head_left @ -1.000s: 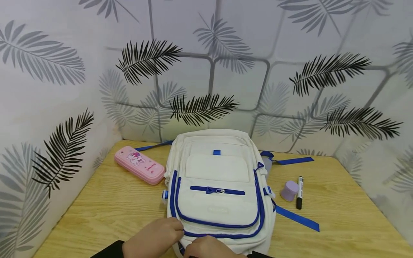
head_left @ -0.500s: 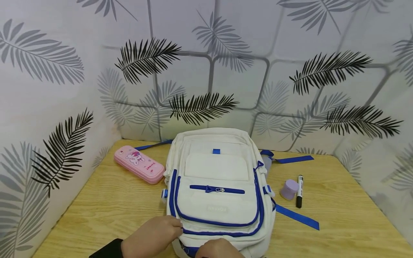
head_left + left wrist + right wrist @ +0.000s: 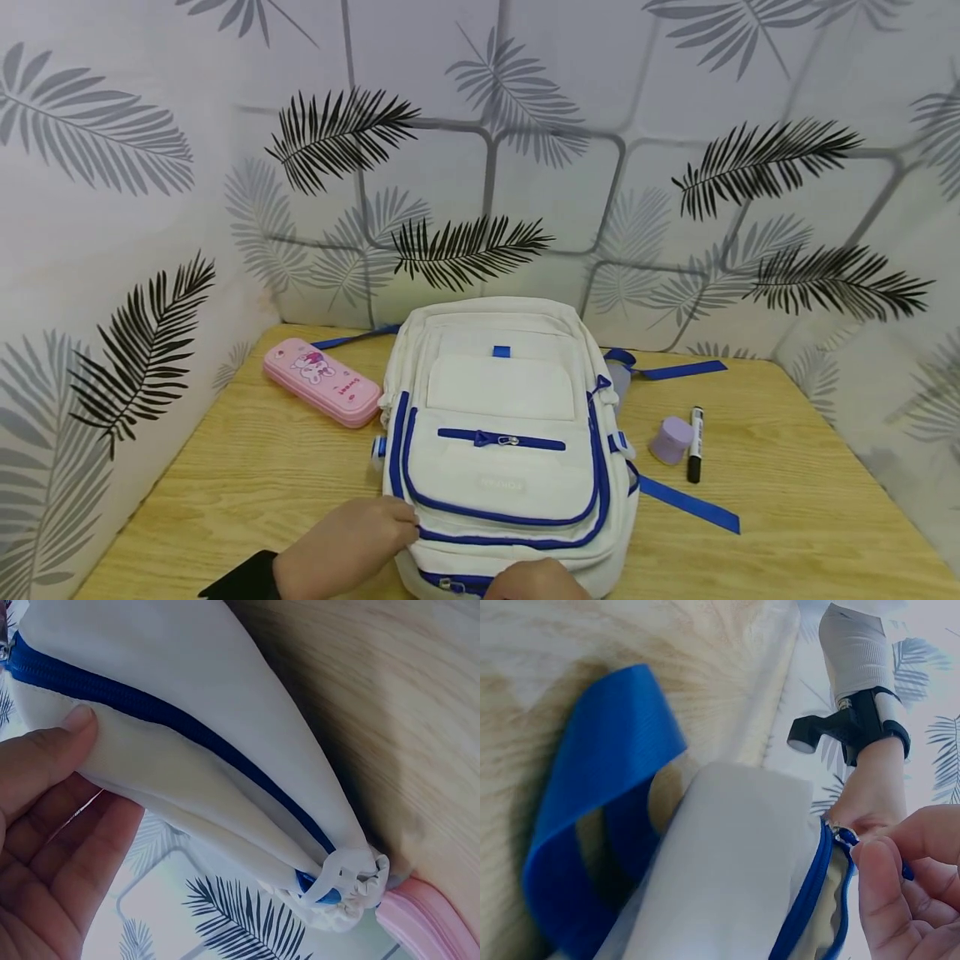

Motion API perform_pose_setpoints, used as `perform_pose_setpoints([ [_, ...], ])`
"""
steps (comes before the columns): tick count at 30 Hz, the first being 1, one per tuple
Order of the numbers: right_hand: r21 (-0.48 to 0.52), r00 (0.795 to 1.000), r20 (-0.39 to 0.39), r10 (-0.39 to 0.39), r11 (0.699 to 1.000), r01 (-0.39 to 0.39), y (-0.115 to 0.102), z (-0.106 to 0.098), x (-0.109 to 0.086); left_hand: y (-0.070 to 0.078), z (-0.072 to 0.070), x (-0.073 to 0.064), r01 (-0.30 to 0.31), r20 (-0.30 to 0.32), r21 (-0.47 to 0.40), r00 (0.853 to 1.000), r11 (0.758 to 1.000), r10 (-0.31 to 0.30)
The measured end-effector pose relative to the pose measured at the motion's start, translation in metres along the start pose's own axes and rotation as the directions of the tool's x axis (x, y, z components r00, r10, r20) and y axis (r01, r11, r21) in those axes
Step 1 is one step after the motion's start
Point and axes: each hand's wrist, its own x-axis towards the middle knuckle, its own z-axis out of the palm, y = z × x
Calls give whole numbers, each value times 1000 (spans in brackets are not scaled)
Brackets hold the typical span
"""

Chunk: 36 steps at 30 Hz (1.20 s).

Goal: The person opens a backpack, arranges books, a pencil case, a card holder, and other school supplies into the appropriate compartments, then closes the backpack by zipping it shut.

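A white backpack (image 3: 502, 392) with blue trim lies on its back, its base towards me. My left hand (image 3: 348, 542) pinches the bag's fabric at its lower left; in the left wrist view the thumb (image 3: 79, 724) presses beside a blue zipper (image 3: 150, 705), whose visible stretch looks joined. At the near edge, partly cut off by the frame, is my right hand (image 3: 536, 581). In the right wrist view its thumb and finger pinch a zipper pull (image 3: 846, 837). On the camera's side of the pull, the two blue zipper edges stand apart, showing beige fabric between them.
A pink pencil case (image 3: 322, 383) lies left of the backpack on the wooden table (image 3: 780, 500). To the right are a small purple container (image 3: 672, 440) and a marker (image 3: 696, 444). Blue straps (image 3: 690, 505) trail from the bag. A leaf-patterned covering (image 3: 547, 192) surrounds the table.
My right hand has moved right along the bag's near edge with the zipper pull, uncovering a blue zipper stretch and a metal slider to its left. My left hand stays at the lower left.
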Motion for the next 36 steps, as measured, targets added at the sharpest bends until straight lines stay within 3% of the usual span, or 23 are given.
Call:
perform_pose_setpoints([
  [2,59,999,41,-6,998,4,5,-7,-2,-2,1,-1,9,-11,9,1000,1000,-9],
  [8,-8,985,47,-166,986,167,22,-19,-6,-5,-1,-5,53,-10,2,999,999,-53],
  [16,-59,970,17,-241,969,242,35,-28,-11,-8,1,-6,30,-55,-1,998,1000,-30],
  [20,-87,976,26,-216,972,217,40,-32,-13,-8,0,-6,38,-55,-16,998,999,-39],
  [27,-100,994,81,-75,992,83,52,-40,-20,-7,-2,-5,61,-29,-53,998,997,-63],
  [36,-47,999,38,38,998,-37,64,-47,-33,-8,1,-6,50,-49,-60,997,997,-53],
])
